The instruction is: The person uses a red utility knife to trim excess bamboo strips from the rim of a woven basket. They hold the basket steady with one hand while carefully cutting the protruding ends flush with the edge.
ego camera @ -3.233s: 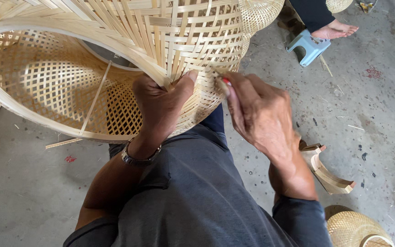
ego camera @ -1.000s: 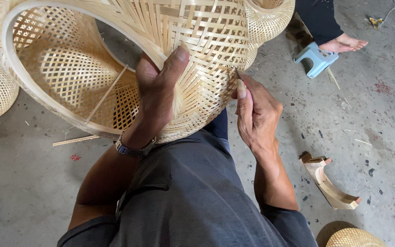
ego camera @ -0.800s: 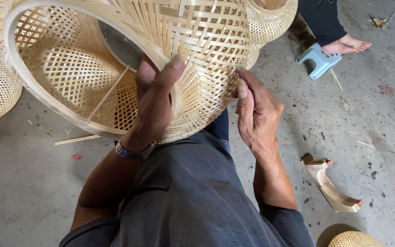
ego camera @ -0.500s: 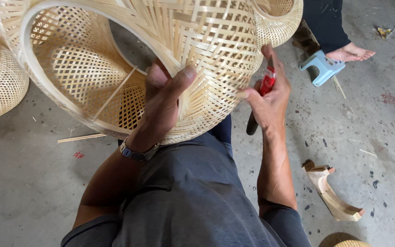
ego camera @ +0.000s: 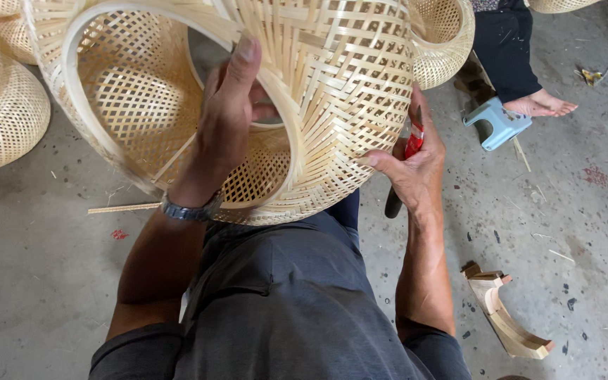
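A large woven basket of pale bamboo strips [ego camera: 332,84], rounded and open-mouthed, lies tipped on its side over the person's lap, its mouth turned to the left and its thick bent rim facing up toward the camera. The left hand [ego camera: 226,119] reaches in through the mouth and grips the rim, the thumb inside and the fingers [ego camera: 246,53] wrapped over the rim band, closed tight on it; a metal wristwatch [ego camera: 190,210] sits on that wrist. The right hand [ego camera: 413,169] presses against the basket's outer wall at its lower right, thumb laid on the weave, while its other fingers are curled shut around a small tool with a red handle and dark tip [ego camera: 408,158].

The person wears dark grey trousers [ego camera: 283,302] and sits above a grey concrete floor [ego camera: 36,281]. More pale woven baskets [ego camera: 1,112] stand on the floor at the far left, and another [ego camera: 445,42] just behind the held one. A loose bamboo strip [ego camera: 122,208] lies on the floor beneath the basket. A curved wooden block [ego camera: 504,317] rests at the lower right. Further back a second person's bare foot [ego camera: 547,105] is beside a small light-blue plastic stool [ego camera: 497,123].
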